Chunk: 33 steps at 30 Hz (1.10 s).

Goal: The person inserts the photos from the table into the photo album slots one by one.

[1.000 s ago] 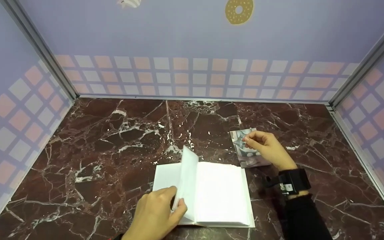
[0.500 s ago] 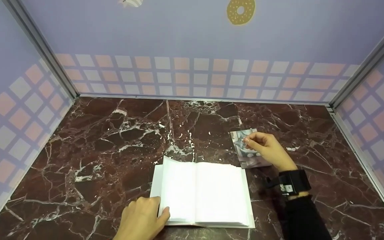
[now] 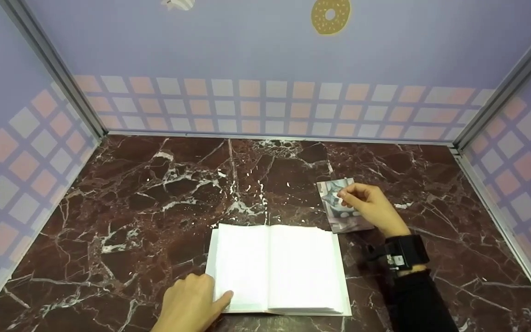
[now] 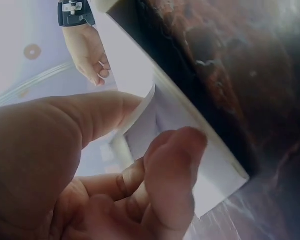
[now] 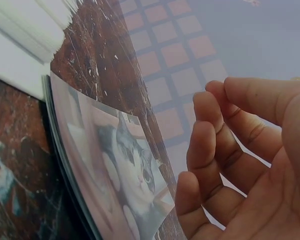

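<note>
A book point(image 3: 302, 267) with blank white pages lies spread on the dark red marble tabletop. At its lower left edge, my left hand point(image 3: 189, 299) has the thumb over a left page point(image 3: 244, 263) and the other fingers bent near the cover's edge. Seen from the left wrist, that page's edge point(image 4: 146, 107) bows up under the thumb, leaving a gap above the cover. My right hand point(image 3: 366, 205) hovers over a small stack of cat photos point(image 3: 337, 221), thumb and forefinger tips together and nothing between them. In the right wrist view the top photo point(image 5: 135, 165) curves upward, its cat facing out.
Lilac panels point(image 3: 265, 55) with pink and white squares wall in the tabletop point(image 3: 154, 193) at the back and both sides. The photos lie right by the book's upper right corner. A black wrist strap point(image 3: 408, 251) is on the right wrist.
My left hand has brought a raised page over to the left and down, so it now lies nearly flat on that side. The right hand has stayed above the photos.
</note>
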Available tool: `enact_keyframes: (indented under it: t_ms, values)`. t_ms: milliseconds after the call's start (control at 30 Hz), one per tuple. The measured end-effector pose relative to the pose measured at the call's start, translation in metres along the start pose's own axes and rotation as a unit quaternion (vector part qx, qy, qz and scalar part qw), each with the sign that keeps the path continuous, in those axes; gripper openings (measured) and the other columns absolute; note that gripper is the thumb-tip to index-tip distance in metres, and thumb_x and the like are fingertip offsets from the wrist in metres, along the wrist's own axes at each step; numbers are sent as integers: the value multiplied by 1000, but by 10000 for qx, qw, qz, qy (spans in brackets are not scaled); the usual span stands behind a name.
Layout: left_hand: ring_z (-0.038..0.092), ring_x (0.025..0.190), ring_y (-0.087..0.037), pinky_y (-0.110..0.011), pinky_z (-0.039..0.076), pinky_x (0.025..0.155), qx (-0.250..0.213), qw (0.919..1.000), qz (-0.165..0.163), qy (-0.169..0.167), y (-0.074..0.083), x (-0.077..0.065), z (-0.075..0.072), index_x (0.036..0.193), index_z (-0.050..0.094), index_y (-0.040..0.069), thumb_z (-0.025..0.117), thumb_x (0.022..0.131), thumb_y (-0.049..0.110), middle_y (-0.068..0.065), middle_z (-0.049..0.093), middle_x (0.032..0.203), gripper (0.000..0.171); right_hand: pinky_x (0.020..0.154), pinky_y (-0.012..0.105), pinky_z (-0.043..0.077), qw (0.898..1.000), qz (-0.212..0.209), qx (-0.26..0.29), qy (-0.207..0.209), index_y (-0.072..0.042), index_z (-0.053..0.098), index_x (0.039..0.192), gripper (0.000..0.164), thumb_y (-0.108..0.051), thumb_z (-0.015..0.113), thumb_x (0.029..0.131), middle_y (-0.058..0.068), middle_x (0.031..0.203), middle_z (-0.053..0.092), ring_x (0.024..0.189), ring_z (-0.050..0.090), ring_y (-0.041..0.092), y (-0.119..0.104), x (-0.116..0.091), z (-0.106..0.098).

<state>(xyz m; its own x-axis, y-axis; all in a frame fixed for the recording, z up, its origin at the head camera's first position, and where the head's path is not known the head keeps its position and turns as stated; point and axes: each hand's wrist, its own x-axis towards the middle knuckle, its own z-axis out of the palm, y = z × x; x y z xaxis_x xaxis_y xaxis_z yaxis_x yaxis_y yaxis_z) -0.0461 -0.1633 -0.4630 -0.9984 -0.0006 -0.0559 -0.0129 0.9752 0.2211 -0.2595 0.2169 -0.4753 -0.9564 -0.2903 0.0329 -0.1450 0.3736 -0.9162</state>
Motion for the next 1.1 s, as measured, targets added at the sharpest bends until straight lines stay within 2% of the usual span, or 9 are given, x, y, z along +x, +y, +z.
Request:
enact_keyframes:
  t_ms: [133,300,433,533,600,667,767,900,1100]
  values:
    - [54,49,-27,-39,41,41,96,9999,8,76,-3,-1,0,55,47,14,76,78,57,-6,56,57,57,73,30,53,10000,-30,-24,2,7,66,107,32,-24,65,98,4,84,68,78,63,19,1,1,0]
    - [56,48,-27,-38,39,39,264,9985,251,411,-2,-1,-2,58,49,13,79,75,57,-6,56,57,56,72,30,53,9999,17,-121,22,4,67,108,31,-25,65,98,5,85,68,79,63,20,2,0,-1]
    - [63,61,-26,-40,49,46,122,9935,836,764,7,3,-4,78,62,10,80,77,50,-6,64,71,43,70,29,52,9997,93,-200,106,3,69,107,34,-29,66,97,4,84,67,81,64,24,0,-1,-2]
    - [67,85,-22,-41,59,66,-341,9830,1582,867,16,7,-3,104,66,11,78,81,46,-4,69,96,44,68,27,51,9993,146,-244,256,4,68,106,35,-30,66,97,5,84,68,81,64,27,-1,-2,-3]
    - [66,108,-24,-46,58,87,-597,9714,2148,820,21,10,0,120,64,13,77,82,50,-8,67,119,55,67,25,50,9985,208,-289,406,5,68,107,33,-27,66,98,7,85,69,81,64,28,0,-2,-3]
    - [58,128,-29,-51,50,104,-743,9591,2648,676,25,14,3,135,57,16,74,82,57,-12,58,140,69,67,23,49,9972,297,-412,554,4,68,107,30,-25,65,98,9,87,69,81,65,29,0,-2,-3]
    - [38,146,-36,-60,36,115,-709,9469,3120,312,32,18,8,151,43,22,70,79,66,-16,36,160,89,69,23,47,9929,473,-802,746,0,69,109,28,-25,66,98,14,91,70,82,65,29,2,-2,-3]
    - [28,151,-38,-64,30,116,-566,9416,3318,-129,41,22,17,156,34,27,68,79,70,-15,23,166,95,78,30,47,9819,762,-1529,820,-5,68,120,35,-32,68,96,16,102,71,91,66,28,6,-5,-4]
    - [31,150,-38,-65,33,114,-448,9375,3448,-142,47,21,23,156,36,24,68,83,64,-18,23,165,89,89,48,47,9636,1182,-2264,787,-1,59,131,56,-40,71,91,22,113,65,101,61,36,10,-5,-7]
